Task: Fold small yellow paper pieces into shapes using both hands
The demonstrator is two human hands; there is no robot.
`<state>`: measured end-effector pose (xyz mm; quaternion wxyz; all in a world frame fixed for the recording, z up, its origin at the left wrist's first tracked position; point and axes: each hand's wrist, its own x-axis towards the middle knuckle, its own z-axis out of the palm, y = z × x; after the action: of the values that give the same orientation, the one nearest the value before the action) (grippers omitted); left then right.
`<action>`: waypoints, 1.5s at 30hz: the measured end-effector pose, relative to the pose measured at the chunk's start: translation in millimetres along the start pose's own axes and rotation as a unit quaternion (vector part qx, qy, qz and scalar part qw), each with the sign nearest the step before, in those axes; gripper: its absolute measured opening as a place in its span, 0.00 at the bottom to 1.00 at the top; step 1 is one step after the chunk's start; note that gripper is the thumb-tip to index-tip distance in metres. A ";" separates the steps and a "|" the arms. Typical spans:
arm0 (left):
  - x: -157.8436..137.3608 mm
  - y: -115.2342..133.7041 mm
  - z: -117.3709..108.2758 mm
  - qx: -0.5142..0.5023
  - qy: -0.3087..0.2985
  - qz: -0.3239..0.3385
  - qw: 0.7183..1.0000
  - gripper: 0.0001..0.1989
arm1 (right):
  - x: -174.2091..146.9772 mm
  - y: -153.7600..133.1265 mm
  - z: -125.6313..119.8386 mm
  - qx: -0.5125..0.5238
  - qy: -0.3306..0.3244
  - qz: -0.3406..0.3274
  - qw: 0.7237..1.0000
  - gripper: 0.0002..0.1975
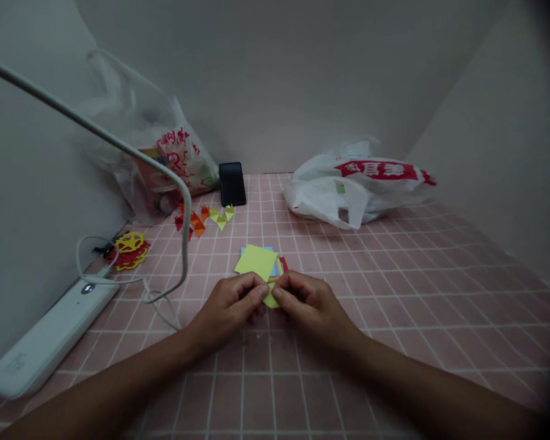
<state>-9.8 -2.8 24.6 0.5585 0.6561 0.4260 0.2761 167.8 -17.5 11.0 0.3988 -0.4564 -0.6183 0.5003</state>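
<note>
Between my two hands is a small piece of yellow paper [271, 298], pinched at its edges by thumbs and fingers. My left hand [241, 299] grips its left side and my right hand [305, 300] its right side, the fingertips almost meeting. How the paper is folded is mostly hidden by the fingers. Just beyond the hands lies a stack of coloured paper squares [256, 261], a yellow sheet on top with blue, red and other edges showing beneath. Farther back, several small folded paper pieces [198, 223] in red, orange and yellow lie on the pink tiled surface.
A black phone [232, 183] leans near the back wall. Plastic bags stand at the left [165, 153] and right [348, 189]. At the left are a white power strip [50, 330], yellow and red cut-out shapes [129, 249] and a white cable [119, 153] arching across the view.
</note>
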 end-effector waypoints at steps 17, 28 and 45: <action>5.1 -6.5 1.2 -0.135 0.073 -0.019 0.988 0.08 | 0.8 8.1 5.4 0.161 0.029 0.032 0.986 0.10; 5.2 -4.8 1.7 -0.155 0.089 -0.027 0.984 0.09 | -3.3 1.5 6.4 0.169 0.009 0.060 0.984 0.12; 3.3 -5.6 2.1 -0.113 0.063 -0.002 0.992 0.10 | 0.8 4.4 8.6 0.193 -0.030 0.055 0.979 0.11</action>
<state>-7.8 -1.0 18.4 0.6016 0.5696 0.4272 0.3621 160.1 -18.6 5.2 0.4326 -0.3892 -0.4961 0.6444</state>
